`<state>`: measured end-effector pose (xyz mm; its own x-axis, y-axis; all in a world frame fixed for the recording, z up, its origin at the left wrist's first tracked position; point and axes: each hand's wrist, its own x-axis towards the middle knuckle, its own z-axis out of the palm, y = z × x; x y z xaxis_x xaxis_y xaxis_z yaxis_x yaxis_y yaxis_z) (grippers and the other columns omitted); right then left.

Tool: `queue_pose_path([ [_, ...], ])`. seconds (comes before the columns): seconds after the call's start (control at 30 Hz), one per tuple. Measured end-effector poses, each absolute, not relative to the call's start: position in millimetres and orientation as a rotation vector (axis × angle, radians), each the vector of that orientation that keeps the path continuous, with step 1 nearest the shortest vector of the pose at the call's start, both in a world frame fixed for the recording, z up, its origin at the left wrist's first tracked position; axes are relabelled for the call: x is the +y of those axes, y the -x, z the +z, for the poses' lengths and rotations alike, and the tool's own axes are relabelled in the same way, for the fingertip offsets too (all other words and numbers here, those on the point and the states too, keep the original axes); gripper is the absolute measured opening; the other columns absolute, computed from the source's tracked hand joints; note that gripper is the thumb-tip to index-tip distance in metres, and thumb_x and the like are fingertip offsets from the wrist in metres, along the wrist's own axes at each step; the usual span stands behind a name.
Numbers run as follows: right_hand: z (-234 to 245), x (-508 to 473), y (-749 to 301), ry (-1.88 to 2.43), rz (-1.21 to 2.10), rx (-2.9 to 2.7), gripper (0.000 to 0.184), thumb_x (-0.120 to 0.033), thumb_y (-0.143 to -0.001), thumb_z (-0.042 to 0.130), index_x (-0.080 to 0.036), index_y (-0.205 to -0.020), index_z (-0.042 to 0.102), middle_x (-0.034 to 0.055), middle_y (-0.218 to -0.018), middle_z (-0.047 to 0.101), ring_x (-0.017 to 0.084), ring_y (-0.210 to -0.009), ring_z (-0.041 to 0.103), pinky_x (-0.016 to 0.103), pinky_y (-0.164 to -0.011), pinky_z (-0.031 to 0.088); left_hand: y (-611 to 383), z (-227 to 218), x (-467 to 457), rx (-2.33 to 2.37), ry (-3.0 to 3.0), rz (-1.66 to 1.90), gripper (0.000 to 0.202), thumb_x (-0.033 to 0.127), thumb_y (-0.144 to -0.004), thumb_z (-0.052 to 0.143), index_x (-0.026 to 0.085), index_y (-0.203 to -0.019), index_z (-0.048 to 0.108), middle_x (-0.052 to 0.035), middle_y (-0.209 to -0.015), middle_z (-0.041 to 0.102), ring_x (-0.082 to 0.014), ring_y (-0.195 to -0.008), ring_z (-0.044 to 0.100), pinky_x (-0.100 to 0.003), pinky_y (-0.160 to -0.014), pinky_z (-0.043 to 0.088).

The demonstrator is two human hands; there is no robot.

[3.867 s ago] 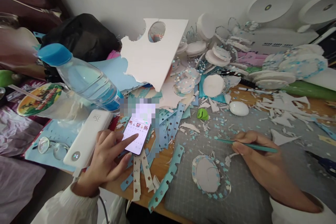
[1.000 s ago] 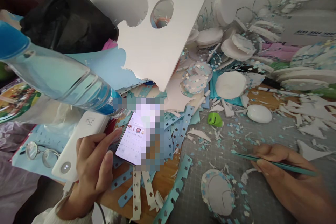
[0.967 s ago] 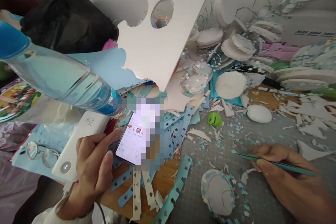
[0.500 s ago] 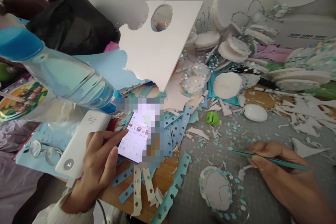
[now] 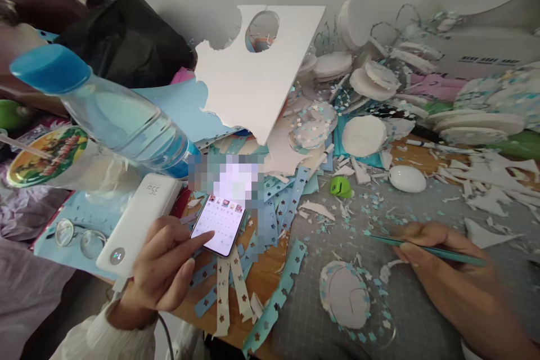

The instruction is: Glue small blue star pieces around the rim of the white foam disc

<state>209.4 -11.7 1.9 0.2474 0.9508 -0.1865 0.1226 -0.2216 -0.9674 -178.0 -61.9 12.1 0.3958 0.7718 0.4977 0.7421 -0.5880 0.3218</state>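
Note:
My left hand [image 5: 166, 261] stretches its index finger onto the lit screen of a phone [image 5: 225, 229]; the other fingers are curled and it holds nothing. A keyboard shows on the screen, and the phone's upper part is blurred out. In my right hand [image 5: 439, 253], thumb and fingers pinch a slim teal pair of tweezers [image 5: 458, 256], tips pointing left above the grey cutting mat [image 5: 307, 304]. Below the tips lies a white foam disc [image 5: 346, 298], its rim dotted with small blue and white paper flowers. A wire loop with more flowers curves beside it.
A water bottle [image 5: 130, 118] leans at left, near a white power bank [image 5: 139, 219] and eyeglasses [image 5: 80, 239]. Punched paper strips [image 5: 276, 301] surround the phone. A cut foam sheet [image 5: 248, 79], a green sharpener-like piece [image 5: 341, 186] and a white oval case [image 5: 407, 179] lie beyond.
My left index finger has moved down the phone screen, from its left edge to the lower keyboard. My right hand with the tweezers has barely moved. The view has shifted slightly.

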Motion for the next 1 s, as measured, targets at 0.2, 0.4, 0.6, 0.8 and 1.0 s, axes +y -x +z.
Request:
queue_pose_path([
  [0.2,1,-11,-210,1.566,1.12,-1.034,0.024,-0.032,-0.046,0.084,-0.023,-0.051,0.062,0.0031,-0.063,0.061,0.014,-0.061,0.053,0.017,-0.047,0.039,178,8,-60,1.375,-2.582,0.91,0.035,0.017,-0.084,0.047,0.017,-0.113,0.066,-0.0054,-0.078,0.049,-0.0199,-0.074,0.05,-0.037,-0.064,0.045],
  [0.4,3,-11,-210,1.553,1.117,-1.055,0.024,-0.033,-0.047,0.084,-0.023,-0.051,0.062,0.003,-0.061,0.06,0.014,-0.06,0.053,0.019,-0.05,0.042,176,4,-61,1.445,-2.52,0.874,0.042,0.019,-0.083,0.046,0.019,-0.122,0.061,-0.0063,-0.083,0.048,-0.0214,-0.077,0.049,-0.04,-0.067,0.044],
  [0.6,7,-11,-207,1.588,1.065,-1.055,0.024,-0.033,-0.046,0.083,-0.024,-0.049,0.061,0.0029,-0.062,0.06,0.016,-0.063,0.054,0.02,-0.052,0.044,173,4,-60,1.441,-2.515,0.771,0.045,0.019,-0.082,0.047,0.017,-0.126,0.058,-0.0058,-0.085,0.045,-0.0209,-0.078,0.046,-0.038,-0.069,0.04],
  [0.8,2,-12,-211,1.493,1.102,-1.09,0.022,-0.031,-0.051,0.083,-0.024,-0.053,0.062,0.0017,-0.06,0.058,0.015,-0.062,0.053,0.02,-0.052,0.044,175,3,-58,1.458,-2.579,0.569,0.052,0.026,-0.083,0.05,0.019,-0.134,0.054,-0.0074,-0.092,0.048,-0.0238,-0.085,0.048,-0.041,-0.076,0.039],
  [1.0,-3,-13,-215,1.444,1.151,-1.1,0.023,-0.031,-0.056,0.083,-0.023,-0.056,0.062,0.0011,-0.062,0.057,0.014,-0.062,0.051,0.019,-0.052,0.042,174,4,-60,1.404,-2.608,0.624,0.049,0.026,-0.083,0.046,0.022,-0.131,0.056,-0.0047,-0.083,0.047,-0.0215,-0.078,0.048,-0.04,-0.075,0.038],
])
